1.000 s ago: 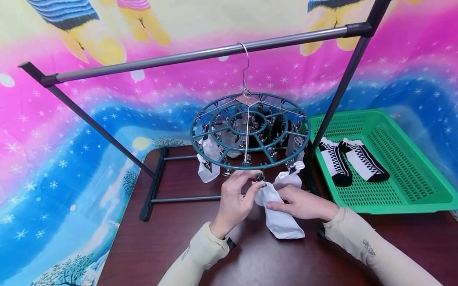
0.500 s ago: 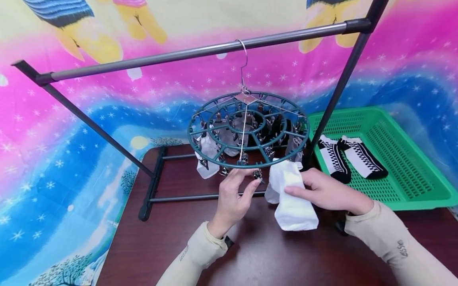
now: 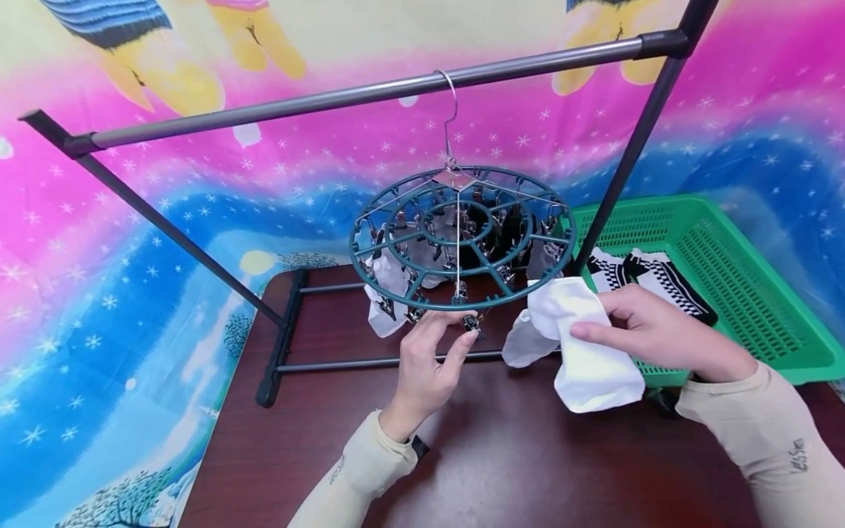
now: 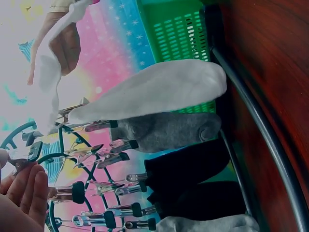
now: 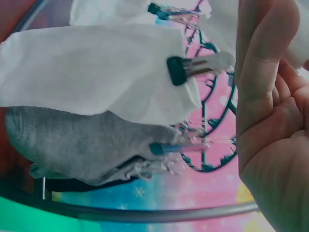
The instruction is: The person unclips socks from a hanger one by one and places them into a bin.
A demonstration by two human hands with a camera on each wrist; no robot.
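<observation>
A round green clip hanger (image 3: 422,301) hangs in the middle of the head view. At its front edge my left hand (image 3: 425,367) pinches a metal clip (image 3: 471,322) between thumb and fingers; no sock is in that clip. To the right, my right hand (image 3: 667,337) holds a white sock (image 3: 597,370) between thumb and fingers, apart from that clip. Just behind it another white sock (image 3: 526,343) hangs; the right wrist view shows that white sock (image 5: 96,70) held by a clip (image 5: 177,70). A grey sock (image 4: 169,131) and black socks (image 4: 188,166) hang farther in.
The hanger's hook is over the metal bar (image 3: 356,93) of a black-legged rack on a dark red table (image 3: 502,455). At right a green basket (image 3: 779,315) contains two black-and-white patterned socks (image 3: 676,286), partly behind my right hand. More pale socks (image 3: 389,286) hang at the hanger's left.
My right hand has moved right with the white sock, drawing it away from the clip it was at. My left hand has stayed pinching that clip.
</observation>
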